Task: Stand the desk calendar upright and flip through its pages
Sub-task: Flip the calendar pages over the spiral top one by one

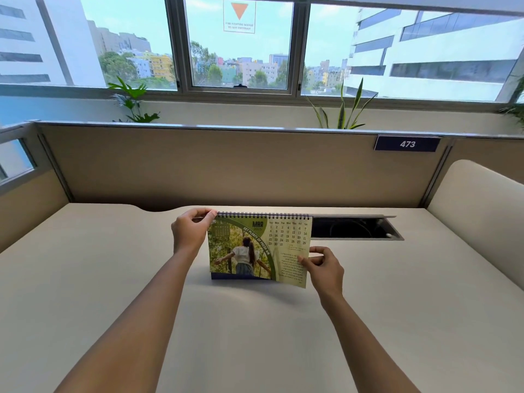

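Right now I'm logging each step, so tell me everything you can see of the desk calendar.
The spiral-bound paper desk calendar stands upright on the beige desk, open to MAR, with a photo of someone outdoors, a date grid and "Get plenty of fresh air". The left hand pinches its top left corner; the right hand has a grip on the front page's right edge, lifting it slightly.

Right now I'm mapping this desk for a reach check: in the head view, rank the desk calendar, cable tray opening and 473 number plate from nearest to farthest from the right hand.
From the right hand:
1. Desk calendar, pinched at its right page edge.
2. Cable tray opening, just behind, on the desk.
3. 473 number plate, up on the partition, farther right.
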### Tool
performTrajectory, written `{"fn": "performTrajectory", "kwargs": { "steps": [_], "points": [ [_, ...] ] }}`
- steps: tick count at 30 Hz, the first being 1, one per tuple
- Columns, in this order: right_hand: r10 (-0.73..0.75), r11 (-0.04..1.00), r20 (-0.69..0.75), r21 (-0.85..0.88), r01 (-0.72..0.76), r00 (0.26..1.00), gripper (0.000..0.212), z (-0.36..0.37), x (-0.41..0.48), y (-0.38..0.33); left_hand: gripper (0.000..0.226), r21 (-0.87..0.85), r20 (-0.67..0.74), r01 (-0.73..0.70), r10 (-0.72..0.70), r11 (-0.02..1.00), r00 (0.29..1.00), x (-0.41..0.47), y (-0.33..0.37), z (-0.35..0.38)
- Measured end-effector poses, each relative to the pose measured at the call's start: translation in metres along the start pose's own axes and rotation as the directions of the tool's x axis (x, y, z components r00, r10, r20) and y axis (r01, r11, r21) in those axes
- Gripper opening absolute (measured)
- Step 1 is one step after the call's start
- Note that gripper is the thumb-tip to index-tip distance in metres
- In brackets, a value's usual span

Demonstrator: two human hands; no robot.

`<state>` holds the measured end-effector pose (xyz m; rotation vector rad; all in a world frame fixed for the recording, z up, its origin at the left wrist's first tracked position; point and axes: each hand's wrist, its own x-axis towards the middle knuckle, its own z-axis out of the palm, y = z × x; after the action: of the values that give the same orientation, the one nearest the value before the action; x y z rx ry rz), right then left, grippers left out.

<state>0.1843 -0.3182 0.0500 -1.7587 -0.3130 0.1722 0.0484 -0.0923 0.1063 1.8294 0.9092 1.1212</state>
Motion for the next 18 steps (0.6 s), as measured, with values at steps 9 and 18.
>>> {"fn": "performTrajectory", "kwargs": {
  "steps": [9, 18],
  "points": [
    [0.18, 0.948, 0.504, 0.142, -0.286, 0.845, 0.047, -0.021, -0.012, -0.028, 0.025, -0.045, 0.012, 0.082, -0.082, 0.996, 0.997, 0.001, 0.001, -0.001],
    [-0.181, 0.868, 0.499, 0.486, -0.1, 0.848, 0.057, -0.014, 0.001, -0.07, 0.029, -0.152, 0.061, 0.222, -0.215, 0.963, 0.975, 0.003, -0.002, -0.004]
  ]
}}
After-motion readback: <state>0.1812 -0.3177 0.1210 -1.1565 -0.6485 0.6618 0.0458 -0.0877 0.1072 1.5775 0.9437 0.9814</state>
